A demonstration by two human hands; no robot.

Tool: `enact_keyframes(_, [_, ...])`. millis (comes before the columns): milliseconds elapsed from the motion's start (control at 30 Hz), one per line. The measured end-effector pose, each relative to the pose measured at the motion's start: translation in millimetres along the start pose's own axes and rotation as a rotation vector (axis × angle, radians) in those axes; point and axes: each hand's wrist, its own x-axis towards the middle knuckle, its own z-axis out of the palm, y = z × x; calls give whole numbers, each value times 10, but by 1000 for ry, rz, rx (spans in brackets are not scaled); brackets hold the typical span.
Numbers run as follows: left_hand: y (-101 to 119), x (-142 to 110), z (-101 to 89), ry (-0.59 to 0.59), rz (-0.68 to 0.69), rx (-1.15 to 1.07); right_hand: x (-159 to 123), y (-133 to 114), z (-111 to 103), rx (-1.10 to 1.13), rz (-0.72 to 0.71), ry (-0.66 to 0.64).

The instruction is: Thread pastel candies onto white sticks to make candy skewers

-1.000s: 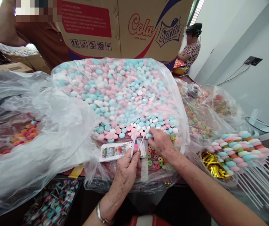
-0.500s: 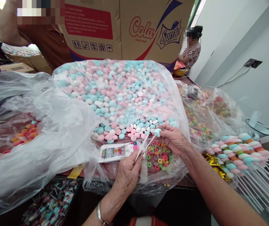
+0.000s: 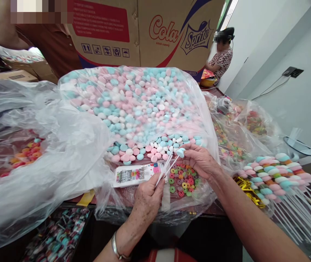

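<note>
My left hand [image 3: 149,196] is closed around several white sticks [image 3: 166,165] that point up and to the right. Between the fingertips of my right hand [image 3: 200,160] is a light blue marshmallow [image 3: 181,152], touching the tip of one stick; whether the stick has pierced it I cannot tell. Beyond both hands, pink, white and blue marshmallows [image 3: 139,105] lie heaped in a clear plastic bag. Below my right hand are colourful ring gummies [image 3: 184,182]. Flat printed packets [image 3: 130,175] rest left of the sticks.
Finished marshmallow skewers [image 3: 278,174] are piled at the right, beside gold twist ties [image 3: 249,191]. A large cardboard box [image 3: 144,36] stands behind the heap. Crumpled plastic [image 3: 49,145] covers the left side. A bin of wrapped candies [image 3: 57,233] sits lower left. Two people work farther back.
The sticks in my left hand have fanned apart slightly. The blue marshmallow and my right hand have shifted only a little, and the whole view has moved slightly.
</note>
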Motion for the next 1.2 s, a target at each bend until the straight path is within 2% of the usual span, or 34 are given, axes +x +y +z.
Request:
enact_keyframes(200, [31,-7,-10,-14,-22,-4,-18,20,16,-72,-37,-29])
enact_keyframes(367, [21,-10,-1,9,-13,9,-51,47,32,-212,-139,-37])
enact_keyframes(633, [11,-14,7,14,-12,-13,-75,143,-3,-791,-445,-1])
enact_keyframes(833, [2,-21,-1,7,-5,12,-152,186,50,-995,-634,-11])
enact_keyframes(1000, [-28,-17,13,26,17,-5,-209,278,111,-1123,-749,-77])
enact_keyframes(1133, [26,-12,-5,11,-11,-33,-282,386,216,-1271,-775,-235])
enact_keyframes(1200, [57,-16,-17,10,-34,-51,-295,343,222,-1319,-775,-228])
